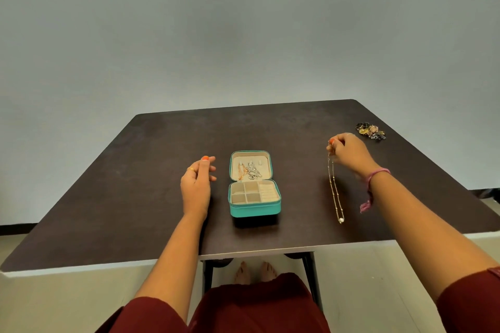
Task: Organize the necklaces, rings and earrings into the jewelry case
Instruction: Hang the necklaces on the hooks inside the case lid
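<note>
I am pinching the thin gold pearl-tipped chain necklace [335, 192] in my right grip [347, 153], left grip [197, 184] relaxed apart; I should be lifting it slowly toward the open teal zip-up jewelry case [254, 209], untangled.

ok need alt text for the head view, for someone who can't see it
A person's right hand pinches a gold necklace that hangs above a dark table, right of an open teal jewelry case with chains in its lid. The left hand hovers empty beside the case.

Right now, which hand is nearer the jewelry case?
Left. The left hand hovers just beside the open teal jewelry case, on its left. The right hand is farther off to its right, pinching a gold necklace.
</note>
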### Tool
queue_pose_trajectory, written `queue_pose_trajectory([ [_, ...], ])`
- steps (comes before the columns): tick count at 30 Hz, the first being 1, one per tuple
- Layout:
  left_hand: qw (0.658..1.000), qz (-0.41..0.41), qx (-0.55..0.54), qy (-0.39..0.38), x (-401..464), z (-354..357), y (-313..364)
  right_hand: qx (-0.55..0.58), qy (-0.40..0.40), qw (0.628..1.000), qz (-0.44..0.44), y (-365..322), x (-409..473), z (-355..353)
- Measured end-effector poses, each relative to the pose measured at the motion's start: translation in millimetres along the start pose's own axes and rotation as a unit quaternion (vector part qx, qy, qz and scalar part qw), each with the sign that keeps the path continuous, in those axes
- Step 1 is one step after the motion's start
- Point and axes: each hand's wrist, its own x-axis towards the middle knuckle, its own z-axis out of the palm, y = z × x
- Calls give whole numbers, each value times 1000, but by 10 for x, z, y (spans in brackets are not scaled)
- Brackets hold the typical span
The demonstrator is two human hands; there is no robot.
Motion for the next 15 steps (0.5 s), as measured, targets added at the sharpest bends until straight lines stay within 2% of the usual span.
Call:
queue_pose_trajectory([
  [5,997,4,-68,38,-136,-37,38,70,-35,996,-50,-317,-235,-286],
  [11,988,10,-131,83,-308,-3,329,105,-81,986,-104,-752,-488,-645],
  [13,989,44,-131,50,-350,81,586,104,-88,983,-125,-885,-597,-736],
  [15,987,71,-141,-22,-403,218,886,105,-90,980,-145,-996,-703,-806],
])
